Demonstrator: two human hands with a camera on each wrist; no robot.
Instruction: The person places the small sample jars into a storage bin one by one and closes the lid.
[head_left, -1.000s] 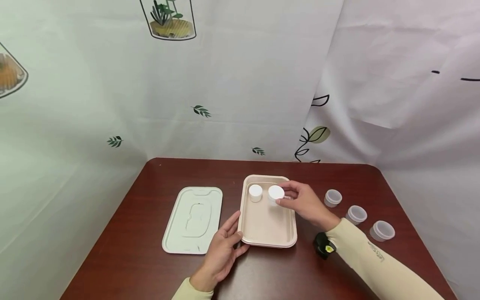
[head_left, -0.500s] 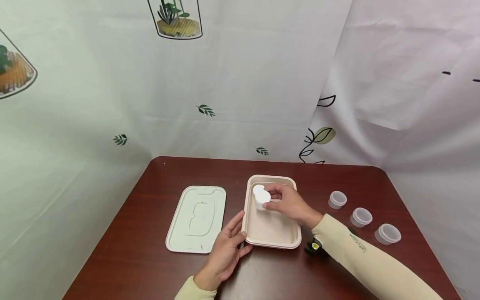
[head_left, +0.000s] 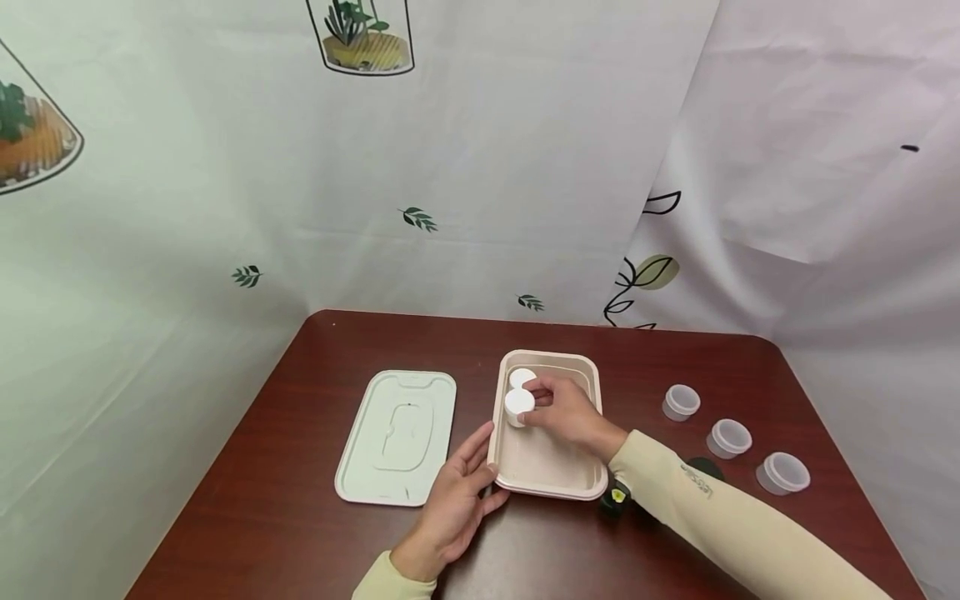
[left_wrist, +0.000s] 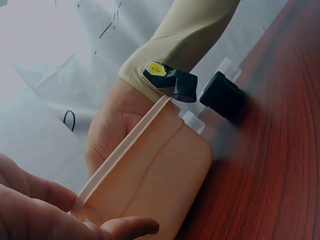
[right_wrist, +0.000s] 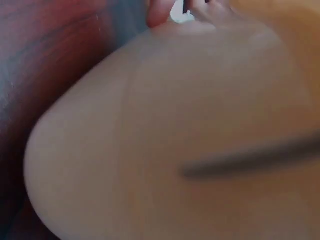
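**Head view: a white-lidded cup set down beside its twin in the tray**

Head camera shows the right hand (head_left: 566, 410) inside the beige tray (head_left: 573, 487), its grip pinching a small white-lidded cup (head_left: 519, 402) by the side, thumb and fingertips curled round it. That cup sits just in front of a second lidded cup (head_left: 522, 377) at the tray's far left corner, the two touching or nearly so; I cannot tell which. To do this well, I judge the cup should go down flat on the tray floor and snug against the left wall before the fingers let go, so it neither tips nor nudges its neighbour.

The left hand (head_left: 457, 492) lies with relaxed, straight fingers against the tray's near left corner, holding nothing; the left wrist view shows the same fingers along the rim. Light steadying pressure there seems wise, since the tray looks light enough to slide on the worktop (head_left: 300, 533).

Further out, the tray's lid (head_left: 396, 437) lies flat to the left, and three open clear cups (head_left: 730, 437) wait in a row to the right, well apart from the tray.
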